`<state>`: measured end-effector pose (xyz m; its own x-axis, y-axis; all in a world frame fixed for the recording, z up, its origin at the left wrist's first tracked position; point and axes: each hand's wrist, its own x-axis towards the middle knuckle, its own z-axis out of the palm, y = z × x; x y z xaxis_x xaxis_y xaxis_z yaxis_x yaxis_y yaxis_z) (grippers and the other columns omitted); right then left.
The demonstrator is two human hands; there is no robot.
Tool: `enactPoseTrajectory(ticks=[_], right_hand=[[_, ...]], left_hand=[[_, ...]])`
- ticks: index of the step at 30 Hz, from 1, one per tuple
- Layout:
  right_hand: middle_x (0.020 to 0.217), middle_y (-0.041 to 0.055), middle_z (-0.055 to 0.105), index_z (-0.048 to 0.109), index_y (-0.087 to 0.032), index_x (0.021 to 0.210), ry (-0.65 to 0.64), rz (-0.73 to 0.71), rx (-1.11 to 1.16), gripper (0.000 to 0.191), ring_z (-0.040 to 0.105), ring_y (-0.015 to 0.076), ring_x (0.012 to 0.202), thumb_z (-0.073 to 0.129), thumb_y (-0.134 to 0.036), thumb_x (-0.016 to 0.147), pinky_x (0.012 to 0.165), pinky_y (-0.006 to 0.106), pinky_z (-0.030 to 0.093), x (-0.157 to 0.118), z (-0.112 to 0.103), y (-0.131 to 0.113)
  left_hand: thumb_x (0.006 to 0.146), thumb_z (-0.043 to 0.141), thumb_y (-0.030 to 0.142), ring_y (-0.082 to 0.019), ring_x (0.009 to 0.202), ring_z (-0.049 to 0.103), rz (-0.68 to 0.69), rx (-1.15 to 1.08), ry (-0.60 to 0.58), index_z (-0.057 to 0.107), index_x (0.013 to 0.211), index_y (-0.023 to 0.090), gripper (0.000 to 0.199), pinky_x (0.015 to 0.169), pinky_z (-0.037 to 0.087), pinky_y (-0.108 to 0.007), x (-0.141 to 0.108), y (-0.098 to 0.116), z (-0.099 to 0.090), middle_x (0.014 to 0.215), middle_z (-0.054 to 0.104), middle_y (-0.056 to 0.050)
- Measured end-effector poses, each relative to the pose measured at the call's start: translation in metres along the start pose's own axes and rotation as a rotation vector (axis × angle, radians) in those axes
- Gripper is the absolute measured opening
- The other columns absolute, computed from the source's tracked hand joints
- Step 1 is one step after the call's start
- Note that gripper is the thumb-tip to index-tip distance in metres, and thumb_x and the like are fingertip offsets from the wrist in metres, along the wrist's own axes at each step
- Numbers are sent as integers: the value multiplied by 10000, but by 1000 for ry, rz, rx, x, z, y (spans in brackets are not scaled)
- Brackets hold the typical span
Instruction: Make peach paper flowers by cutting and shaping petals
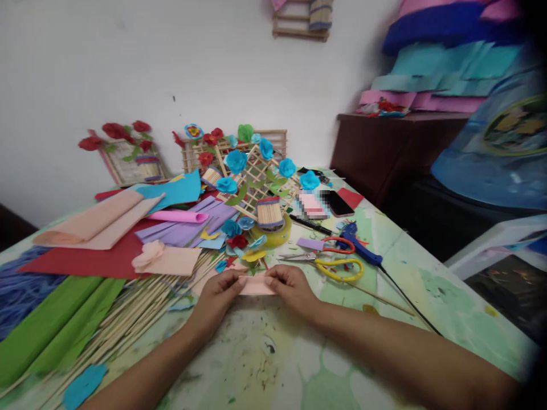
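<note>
A small strip of pale peach crepe paper (257, 286) is stretched level between my two hands, above the table near its middle. My left hand (224, 289) pinches its left end between thumb and fingers. The right end is pinched the same way by my right hand (290, 289). Just beyond the strip lie a yellow paper flower (254, 256) and a dark red one (237, 241). To the right of my right hand rest scissors with yellow and red handles (339, 270). A larger peach paper piece (173, 259) lies to the left.
Thin wooden sticks (123, 316) and green crepe paper (55, 330) spread on the left. A blue glue gun (359, 244) with a black cord lies right. Behind stands a stick lattice (252, 213) with blue paper flowers, beside a tape roll (280, 232) and a phone (339, 203).
</note>
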<state>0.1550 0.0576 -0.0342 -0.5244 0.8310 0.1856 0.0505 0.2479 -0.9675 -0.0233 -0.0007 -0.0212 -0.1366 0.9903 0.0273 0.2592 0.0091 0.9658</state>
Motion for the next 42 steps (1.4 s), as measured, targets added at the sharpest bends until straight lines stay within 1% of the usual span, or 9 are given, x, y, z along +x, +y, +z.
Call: enactPoseTrajectory(ticks=[9, 14, 18, 23, 27, 31, 34, 38, 42], right_hand=[[667, 4, 574, 597, -157, 704, -76, -41, -130, 146, 494, 124, 642, 512, -260, 764, 606, 239, 368, -2, 0, -9], [670, 4, 570, 591, -149, 805, -126, 77, 17, 197, 491, 116, 579, 569, -323, 715, 546, 234, 375, -1, 1, -8], [661, -4, 558, 584, -157, 864, -38, 78, 104, 215, 499, 114, 576, 581, -313, 715, 557, 236, 389, -1, 0, -4], [627, -24, 505, 552, -164, 902, 90, 32, 172, 230, 456, 107, 559, 555, -340, 753, 539, 225, 364, -3, -3, 0], [693, 3, 553, 559, -174, 931, 19, -36, 70, 215, 496, 126, 611, 503, -334, 799, 567, 238, 388, -7, -3, -2], [777, 28, 601, 585, -180, 954, -62, -133, -131, 231, 534, 145, 690, 470, -339, 831, 631, 254, 408, -10, -3, -6], [762, 30, 596, 570, -174, 991, -66, -124, -114, 293, 536, 149, 682, 461, -401, 842, 623, 255, 411, -10, -3, -8], [619, 8, 521, 576, -156, 783, -132, -116, -44, 438, 481, 135, 584, 397, -552, 837, 560, 247, 373, -8, -3, -7], [535, -17, 424, 496, -167, 576, -212, -90, -149, 464, 390, 108, 529, 433, -558, 818, 513, 229, 305, -8, -2, -7]], left_hand=[[781, 527, 436, -157, 683, 494, 35, 98, -56, 615, 684, 154, 311, 623, 354, -242, -3, 7, 1, 676, 565, 0], [772, 534, 444, -128, 596, 446, -6, 62, -1, 585, 678, 149, 314, 562, 324, -229, -4, 8, 2, 613, 505, 20], [740, 569, 435, -131, 611, 474, -34, 36, -15, 612, 816, 146, 302, 552, 336, -227, -3, 5, 3, 703, 563, -6], [686, 642, 357, -129, 623, 495, -37, 50, -204, 626, 921, 139, 321, 564, 353, -230, -4, 5, 3, 740, 586, -16], [714, 625, 385, -140, 682, 505, 35, 35, -412, 626, 918, 138, 320, 591, 366, -229, -6, 10, 1, 773, 573, -21], [803, 496, 458, -103, 575, 393, 109, 137, -449, 553, 662, 135, 357, 512, 269, -218, -8, 9, 0, 606, 423, 18], [809, 476, 484, -87, 519, 304, 91, 185, -421, 452, 553, 154, 418, 472, 200, -224, -9, 6, 0, 542, 307, 39], [811, 465, 500, -90, 521, 325, 26, 130, -323, 480, 579, 152, 418, 461, 214, -217, -10, 6, 2, 550, 363, 27], [803, 482, 484, -85, 524, 317, 60, 154, -330, 472, 554, 148, 418, 464, 223, -213, -10, 6, 3, 550, 346, 31]])
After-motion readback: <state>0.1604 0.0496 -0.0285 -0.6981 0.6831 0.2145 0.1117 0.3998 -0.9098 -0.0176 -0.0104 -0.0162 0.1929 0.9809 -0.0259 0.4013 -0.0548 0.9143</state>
